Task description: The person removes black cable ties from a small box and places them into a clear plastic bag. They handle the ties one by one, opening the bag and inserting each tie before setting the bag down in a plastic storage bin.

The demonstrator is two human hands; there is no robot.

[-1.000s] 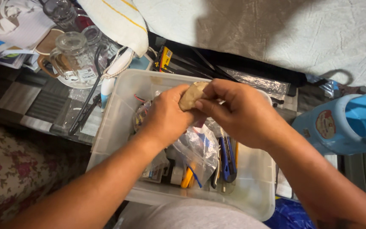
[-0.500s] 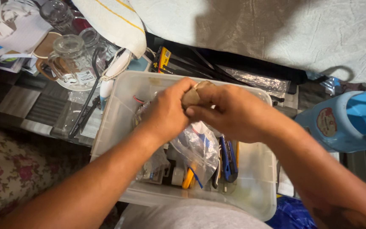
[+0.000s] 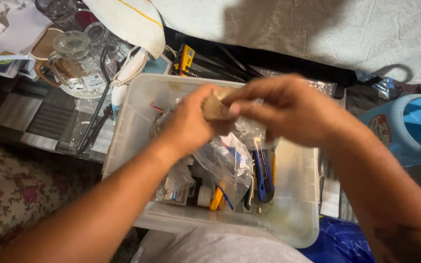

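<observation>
L hand + R hand both gripping tan lump btwn them | above clear bin

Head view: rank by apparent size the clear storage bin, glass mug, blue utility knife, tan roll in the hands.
1. clear storage bin, by far the largest.
2. glass mug.
3. blue utility knife, long but thin.
4. tan roll, partly hidden by both hands and blurred, so its place against the knife is unsure.

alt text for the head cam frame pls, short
Both hands, left hand and right hand, grip a small tan object above a clear plastic bin of bagged odds and ends and a blue utility knife. A glass mug stands to the left.
</observation>
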